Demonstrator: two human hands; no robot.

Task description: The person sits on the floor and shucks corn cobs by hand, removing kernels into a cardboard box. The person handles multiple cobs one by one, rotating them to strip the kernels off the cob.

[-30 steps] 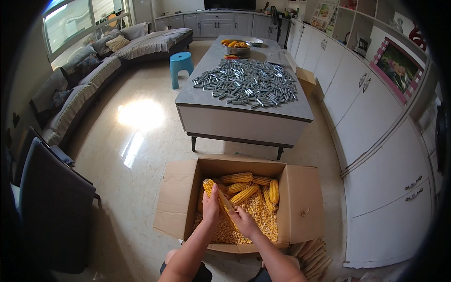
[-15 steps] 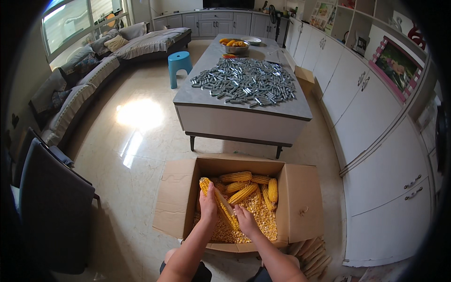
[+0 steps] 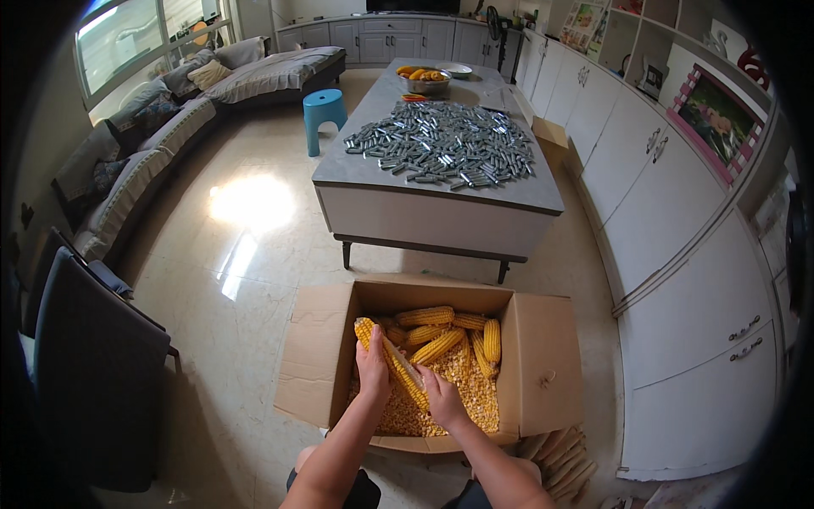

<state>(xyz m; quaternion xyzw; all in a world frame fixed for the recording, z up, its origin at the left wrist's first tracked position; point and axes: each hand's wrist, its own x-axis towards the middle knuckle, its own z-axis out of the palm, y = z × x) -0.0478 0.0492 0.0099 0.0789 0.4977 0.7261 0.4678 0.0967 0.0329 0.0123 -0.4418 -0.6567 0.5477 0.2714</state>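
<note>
A yellow corn cob is held slantwise over the cardboard box between my hands. A pale strip bare of kernels runs along its right side. My left hand is wrapped round its upper part. Lower down, my right hand is closed on the cob's right side, fingers and thumb pressed against the stripped strip. Beneath it, loose yellow kernels cover the bottom of the box. Several whole corn cobs lie heaped at the box's far side and right.
Stripped cobs lie on the floor right of the box. Beyond stands a low table with many small silvery cylinders and a metal bowl. A blue stool, a dark chair and white cabinets stand around.
The cob has shifted slightly up and left with my left hand. My right hand has moved slightly up along its side. Both hands keep their grip.
</note>
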